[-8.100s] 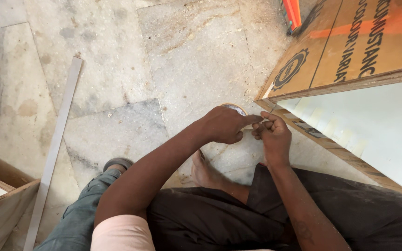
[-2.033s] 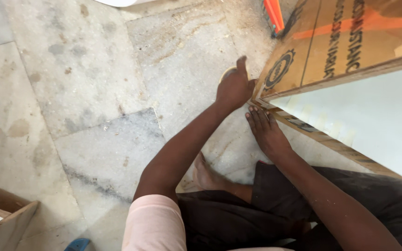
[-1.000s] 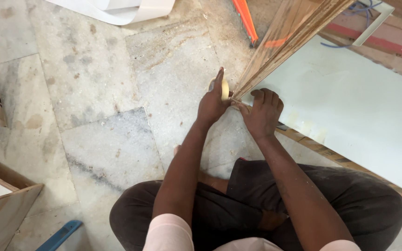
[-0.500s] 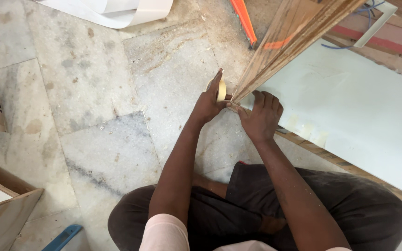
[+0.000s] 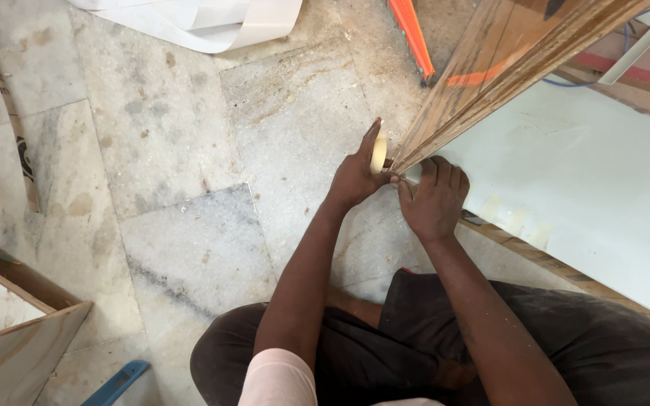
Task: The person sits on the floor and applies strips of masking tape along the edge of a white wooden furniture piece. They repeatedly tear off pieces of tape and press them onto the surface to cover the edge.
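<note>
Marble floor (image 5: 189, 150), hands still at panel corner (image 5: 408, 162)

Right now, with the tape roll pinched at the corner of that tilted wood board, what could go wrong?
1. The wood-grain board leans over the white panel with both hands at its low corner; it could slip or tip down onto the right hand.
2. The left hand holds the masking tape roll right against the board's edge, so the tape may go on crooked or wrinkle.
3. The orange tool lies close behind and could get knocked.
</note>
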